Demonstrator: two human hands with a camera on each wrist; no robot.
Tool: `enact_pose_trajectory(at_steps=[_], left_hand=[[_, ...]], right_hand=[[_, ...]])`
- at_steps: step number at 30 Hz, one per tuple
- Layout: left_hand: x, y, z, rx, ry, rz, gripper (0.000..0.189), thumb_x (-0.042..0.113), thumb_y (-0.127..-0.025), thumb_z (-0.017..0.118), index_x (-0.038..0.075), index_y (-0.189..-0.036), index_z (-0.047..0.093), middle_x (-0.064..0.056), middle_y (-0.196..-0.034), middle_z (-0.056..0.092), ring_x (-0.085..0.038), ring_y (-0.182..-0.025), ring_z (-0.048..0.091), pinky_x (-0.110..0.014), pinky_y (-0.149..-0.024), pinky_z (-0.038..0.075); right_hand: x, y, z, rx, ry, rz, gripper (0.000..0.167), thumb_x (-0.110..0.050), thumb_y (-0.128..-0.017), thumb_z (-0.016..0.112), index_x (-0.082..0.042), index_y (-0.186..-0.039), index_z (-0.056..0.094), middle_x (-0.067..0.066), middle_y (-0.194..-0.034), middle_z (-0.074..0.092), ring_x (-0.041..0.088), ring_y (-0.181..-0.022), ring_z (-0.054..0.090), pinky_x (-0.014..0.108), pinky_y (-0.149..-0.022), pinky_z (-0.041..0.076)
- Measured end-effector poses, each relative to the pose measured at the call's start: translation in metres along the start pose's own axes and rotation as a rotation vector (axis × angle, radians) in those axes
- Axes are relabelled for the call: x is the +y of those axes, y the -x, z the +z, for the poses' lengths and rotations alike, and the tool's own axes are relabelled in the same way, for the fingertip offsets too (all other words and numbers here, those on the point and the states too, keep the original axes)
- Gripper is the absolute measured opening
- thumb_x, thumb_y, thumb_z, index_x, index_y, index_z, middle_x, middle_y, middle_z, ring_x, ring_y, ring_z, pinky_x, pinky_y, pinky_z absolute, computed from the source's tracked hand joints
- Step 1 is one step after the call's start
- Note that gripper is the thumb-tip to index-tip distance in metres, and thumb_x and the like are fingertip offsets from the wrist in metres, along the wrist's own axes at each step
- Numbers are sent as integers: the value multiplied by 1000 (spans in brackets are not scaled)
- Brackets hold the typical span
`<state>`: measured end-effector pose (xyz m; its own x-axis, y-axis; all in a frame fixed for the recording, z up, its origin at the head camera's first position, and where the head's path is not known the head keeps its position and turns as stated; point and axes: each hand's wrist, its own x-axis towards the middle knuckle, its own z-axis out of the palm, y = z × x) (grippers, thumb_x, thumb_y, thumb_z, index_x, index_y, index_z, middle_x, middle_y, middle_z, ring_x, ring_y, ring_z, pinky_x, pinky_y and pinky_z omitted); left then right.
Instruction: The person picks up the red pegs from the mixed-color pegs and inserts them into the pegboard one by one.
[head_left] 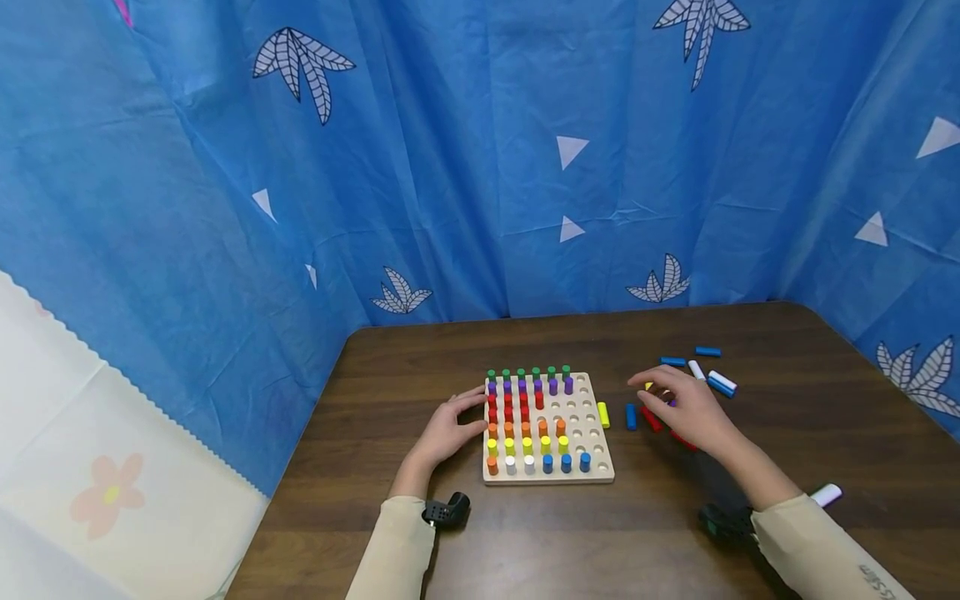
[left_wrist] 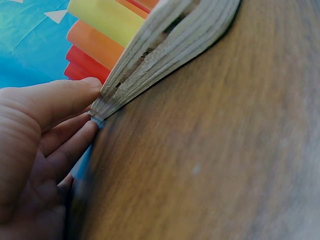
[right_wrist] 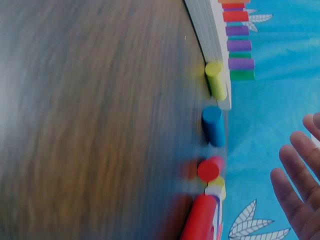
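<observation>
A person is working at a brown table [head_left: 570, 533], apparently filling a wooden board [head_left: 551, 479] with pegs [head_left: 525, 414], which are standing in bands of green, purple, red, orange and yellow above a mixed bottom row. The left hand [head_left: 450, 429] is touching the board's nine o'clock edge, thumb and fingers resting there in a relaxed spread, seemingly steadying it. The right hand [head_left: 693, 408] is hovering over loose pegs on the board's three o'clock side, its fingers parted and apparently holding nothing.

Picking out another peg seems to be the step in hand; the next move is probably calling for thumb and finger to close on one, then for a carry toward nine o'clock to a bare hole. Both red rows are showing gaps at their three o'clock end.

Nearest the grip, a red peg [head_left: 651, 419] is lying at about nine o'clock, close by the thumb, though contact is unclear. Farther out that way, a blue peg [head_left: 631, 417] is lying alone, and a yellow peg [head_left: 603, 415] is lying just beside the board. A white peg [head_left: 696, 369] is lying near twelve o'clock from the hand.
</observation>
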<state>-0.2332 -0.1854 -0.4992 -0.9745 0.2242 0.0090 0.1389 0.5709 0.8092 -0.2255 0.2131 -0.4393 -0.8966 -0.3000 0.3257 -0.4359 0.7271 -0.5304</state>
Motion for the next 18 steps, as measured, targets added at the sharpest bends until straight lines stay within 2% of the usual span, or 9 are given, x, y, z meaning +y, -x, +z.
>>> enact_pose_trajectory(at_steps=[2,4,9,11,16,18], left_hand=[[0,0,0,0,-2,1,49,28,-94,69,22,-141,59,8,-158,42,-29,-153,28,-61,-121,26],[1,0,-1,0,-4,6,48,27,-94,69,22,-141,58,8,-158,42,-29,-153,28,-61,-121,26],[2,0,-1,7,-5,15,49,26,-95,69,21,-142,58,6,-158,43,-31,-152,29,-62,-121,23],[2,0,-1,7,-7,10,49,26,-94,69,21,-142,58,6,-158,43,-31,-152,29,-63,-121,23],[1,-1,0,4,-6,1,49,27,-94,69,21,-141,59,7,-158,43,-30,-153,28,-62,-122,23],[0,-1,1,5,-7,-1,49,27,-94,69,21,-141,59,8,-158,43,-29,-153,28,-61,-122,22]], right_hand=[[3,0,-3,-2,6,6,23,-10,-93,68,-12,-116,71,8,-112,71,20,-90,65,21,-73,57],[5,0,-7,-2,14,8,24,-9,-93,68,-11,-116,71,9,-112,71,21,-91,65,22,-73,57],[12,0,-15,14,44,-7,24,-7,-93,68,-8,-116,71,13,-112,71,26,-93,66,38,-75,61],[17,1,-18,21,60,-2,23,-6,-93,68,-7,-116,71,14,-113,71,28,-94,66,41,-76,61],[30,2,-22,31,84,34,24,-6,-91,70,-8,-115,71,15,-113,70,30,-92,67,26,-70,59],[36,2,-23,30,82,41,25,-6,-91,70,-7,-115,71,16,-112,70,31,-91,67,27,-69,60]])
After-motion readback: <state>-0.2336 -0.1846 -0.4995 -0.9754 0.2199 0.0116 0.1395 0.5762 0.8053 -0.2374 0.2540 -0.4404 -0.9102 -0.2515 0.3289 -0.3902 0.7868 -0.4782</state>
